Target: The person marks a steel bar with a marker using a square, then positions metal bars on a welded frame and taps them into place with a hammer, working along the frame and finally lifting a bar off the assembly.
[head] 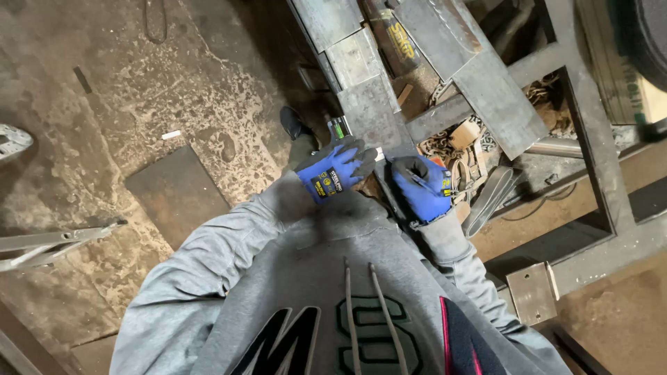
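I look down at a long grey steel bar [368, 104] that runs from the top of the view toward my body. My left hand [335, 171], in a blue and black glove, presses a small tool with a green part [338, 128] against the bar's left edge. A small white tip [379, 154] shows just past its fingers. My right hand [424, 189], gloved the same, is closed around a thin pen-like marker [415, 178] with its point at the bar, close to my left fingertips.
A welded steel frame [597, 146] lies to the right, with rusty chain [445, 142] and scrap pieces inside it. A flat steel plate [497, 97] rests across the frame. A dark metal sheet [177, 191] lies on the stained concrete floor at left. A bracket plate [531, 292] sits lower right.
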